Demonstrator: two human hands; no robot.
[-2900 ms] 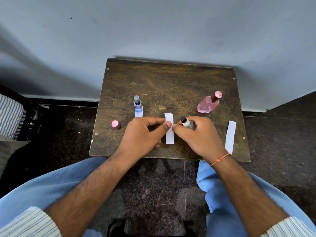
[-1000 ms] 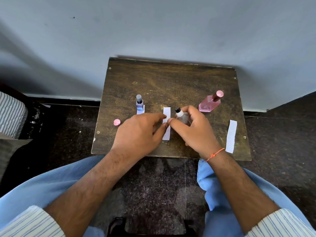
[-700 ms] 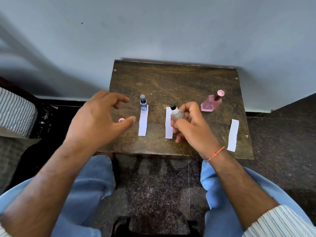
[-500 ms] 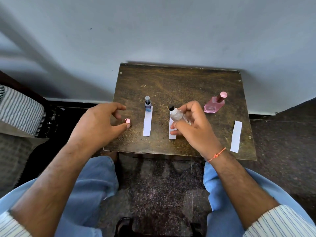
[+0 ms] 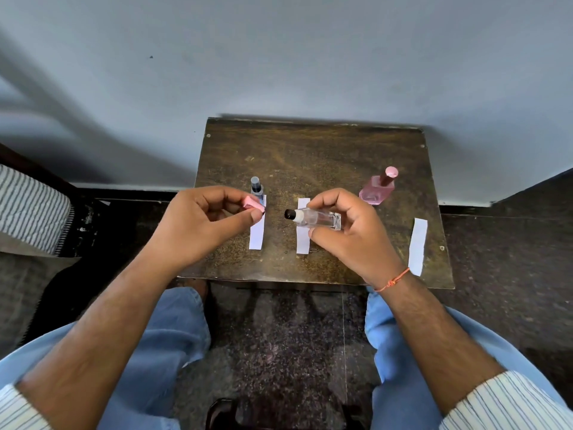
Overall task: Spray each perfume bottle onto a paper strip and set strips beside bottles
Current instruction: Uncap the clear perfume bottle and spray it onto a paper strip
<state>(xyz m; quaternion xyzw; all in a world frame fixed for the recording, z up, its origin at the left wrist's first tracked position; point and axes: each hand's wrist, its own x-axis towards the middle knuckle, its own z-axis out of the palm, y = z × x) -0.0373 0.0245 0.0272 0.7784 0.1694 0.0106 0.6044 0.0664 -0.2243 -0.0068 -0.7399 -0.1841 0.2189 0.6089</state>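
Note:
My right hand (image 5: pixel 350 231) grips a small clear perfume bottle (image 5: pixel 319 218) held sideways above the table, its black nozzle pointing left. My left hand (image 5: pixel 204 221) pinches a pink cap (image 5: pixel 253 203) between thumb and fingers, a short way left of the nozzle. A small blue bottle (image 5: pixel 256 187) stands at the back left with a white paper strip (image 5: pixel 256 234) in front of it. A second strip (image 5: pixel 303 235) lies in the middle, partly under my right hand. A pink bottle (image 5: pixel 376 188) stands at the back right. A third strip (image 5: pixel 417 246) lies near the right edge.
The small brown wooden table (image 5: pixel 316 153) stands against a grey wall. Dark stone floor surrounds it. A striped cloth (image 5: pixel 31 209) lies at the far left. My knees in blue trousers sit below the table's front edge.
My left hand picked the pink cap up from the table's left side and brought it towards the middle. My right hand lifted the clear bottle and turned it sideways.

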